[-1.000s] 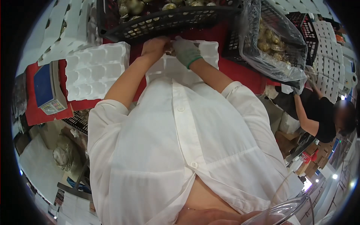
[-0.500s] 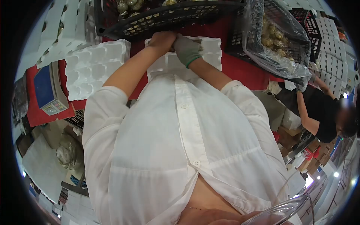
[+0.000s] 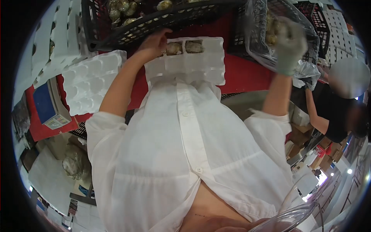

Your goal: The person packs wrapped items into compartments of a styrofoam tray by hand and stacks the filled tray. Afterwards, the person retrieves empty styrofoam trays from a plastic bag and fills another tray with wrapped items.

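A white moulded tray [image 3: 185, 65] lies on the red table in front of my body. Two brown, egg-sized lumps in clear wrap, the left one [image 3: 174, 48] and the right one [image 3: 194, 46], sit in its far row. At the tray's far left corner is my bare left hand [image 3: 152, 45], its fingers apart; whatever lies under them is mostly hidden. My right hand [image 3: 291, 46], in a grey glove, is over the bag-lined crate [image 3: 247, 42] on the right. Motion smears its fingers. Several yellowish-brown wrapped lumps [image 3: 271, 29] show inside that crate's clear bag.
A black crate [image 3: 154, 27] of similar lumps stands behind the tray. Another white tray [image 3: 91, 83] and a blue-topped box [image 3: 48, 100] are on the left. White trays are stacked at both sides. A person in black [image 3: 332, 116] works at the far right.
My right hand has left the tray and swung right to the bag-lined crate, uncovering the two lumps. My left hand has shifted left to the tray's corner.
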`<state>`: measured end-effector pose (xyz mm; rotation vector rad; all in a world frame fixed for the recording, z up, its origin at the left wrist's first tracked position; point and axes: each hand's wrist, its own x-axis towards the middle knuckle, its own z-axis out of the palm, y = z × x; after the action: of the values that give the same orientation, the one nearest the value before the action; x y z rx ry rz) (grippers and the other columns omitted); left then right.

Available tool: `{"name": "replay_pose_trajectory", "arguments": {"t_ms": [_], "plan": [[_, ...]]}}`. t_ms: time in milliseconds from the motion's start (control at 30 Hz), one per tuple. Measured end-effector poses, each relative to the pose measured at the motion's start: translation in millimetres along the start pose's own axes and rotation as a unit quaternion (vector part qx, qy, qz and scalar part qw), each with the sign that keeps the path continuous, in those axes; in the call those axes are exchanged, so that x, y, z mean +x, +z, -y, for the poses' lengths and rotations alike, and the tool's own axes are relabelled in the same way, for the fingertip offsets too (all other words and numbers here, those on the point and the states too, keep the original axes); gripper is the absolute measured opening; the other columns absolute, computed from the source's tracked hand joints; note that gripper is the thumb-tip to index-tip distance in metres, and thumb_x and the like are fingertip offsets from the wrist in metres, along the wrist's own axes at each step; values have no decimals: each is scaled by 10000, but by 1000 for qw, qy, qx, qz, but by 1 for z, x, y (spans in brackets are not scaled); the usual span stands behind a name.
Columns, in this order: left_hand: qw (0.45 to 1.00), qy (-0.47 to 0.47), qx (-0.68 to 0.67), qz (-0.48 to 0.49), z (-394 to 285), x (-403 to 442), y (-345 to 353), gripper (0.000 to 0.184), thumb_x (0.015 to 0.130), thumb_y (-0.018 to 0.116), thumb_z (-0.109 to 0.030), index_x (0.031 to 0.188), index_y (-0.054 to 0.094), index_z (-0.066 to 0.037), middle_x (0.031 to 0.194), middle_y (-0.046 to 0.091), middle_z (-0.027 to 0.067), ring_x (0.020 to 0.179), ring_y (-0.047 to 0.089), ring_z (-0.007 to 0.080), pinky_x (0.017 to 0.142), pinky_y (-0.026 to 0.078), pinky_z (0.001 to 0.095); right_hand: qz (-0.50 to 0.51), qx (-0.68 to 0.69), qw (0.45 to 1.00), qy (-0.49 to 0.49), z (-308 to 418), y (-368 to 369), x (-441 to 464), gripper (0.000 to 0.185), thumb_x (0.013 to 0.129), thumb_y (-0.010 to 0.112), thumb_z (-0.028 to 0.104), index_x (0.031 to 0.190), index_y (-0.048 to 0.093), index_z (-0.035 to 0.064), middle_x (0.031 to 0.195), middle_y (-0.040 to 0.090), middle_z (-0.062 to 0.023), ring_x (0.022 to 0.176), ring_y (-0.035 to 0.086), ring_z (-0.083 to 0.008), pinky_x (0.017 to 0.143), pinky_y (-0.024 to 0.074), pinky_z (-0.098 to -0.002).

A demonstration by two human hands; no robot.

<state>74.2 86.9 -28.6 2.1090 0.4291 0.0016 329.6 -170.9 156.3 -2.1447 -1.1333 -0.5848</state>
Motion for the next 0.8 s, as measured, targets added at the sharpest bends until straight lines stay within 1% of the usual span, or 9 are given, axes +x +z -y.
{"name": "replay_pose_trajectory", "arguments": {"t_ms": [67,133,200,267,367,567,700,767,800], "plan": [[998,-17,-19,-56,6,-15,-11,355,819,612,-47,1168,563,-87,949,649,148,894,630,328,803,489,376,103,-171,980,14,-80,-17,24,250,846,599,189,1072,682,121,1016,667,-103,933,640,-292,816,506,-403],[992,-32,-36,-115,0,-26,-13,310,822,600,-33,1129,597,-76,944,643,148,862,628,325,788,488,376,306,-276,910,34,-187,3,23,369,854,601,206,1190,609,54,1118,655,-138,968,642,-279,839,495,-362],[980,-37,37,-194,-9,-38,-5,212,814,594,10,1008,641,-59,931,631,151,832,634,317,742,502,377,512,-319,790,109,-242,38,5,421,860,605,198,1256,560,59,1130,648,-149,987,633,-299,837,503,-368],[976,-23,42,-213,-9,-45,9,202,810,599,19,992,642,-56,919,629,148,812,635,312,716,506,372,678,-211,701,72,-230,53,-11,376,849,618,191,1194,603,42,1133,650,-148,983,635,-298,840,510,-372],[969,13,36,-242,-12,-51,22,173,818,611,27,970,641,-53,891,625,138,778,638,299,661,508,361,702,-239,671,24,-246,93,-27,363,843,623,191,1175,613,42,1130,653,-145,974,638,-297,839,512,-373],[964,-57,-5,-259,-17,-60,25,118,855,608,-2,950,652,-56,881,633,123,803,644,275,677,516,347,754,-335,552,-114,-290,131,-52,326,827,637,188,1118,644,41,1121,661,-138,948,646,-292,836,519,-374],[962,-54,3,-267,-15,-65,26,114,862,605,-14,958,656,-48,904,641,131,830,649,276,699,522,341,713,-303,615,-146,-250,102,-35,262,834,609,162,1064,670,52,1105,669,-131,924,651,-289,840,519,-379],[962,-54,-11,-267,-15,-64,30,131,866,604,-16,982,656,-44,945,650,140,854,653,281,715,526,342,671,-213,710,-25,-226,74,-20,263,840,596,147,1074,671,53,1106,669,-137,950,648,-302,841,518,-387],[963,-63,-23,-259,-18,-65,31,140,867,603,-13,994,656,-42,968,654,145,866,654,283,723,528,343,652,-170,734,-89,-262,81,-26,363,786,672,268,1039,690,10,1104,658,-209,1009,645,-341,864,504,-434]]}}
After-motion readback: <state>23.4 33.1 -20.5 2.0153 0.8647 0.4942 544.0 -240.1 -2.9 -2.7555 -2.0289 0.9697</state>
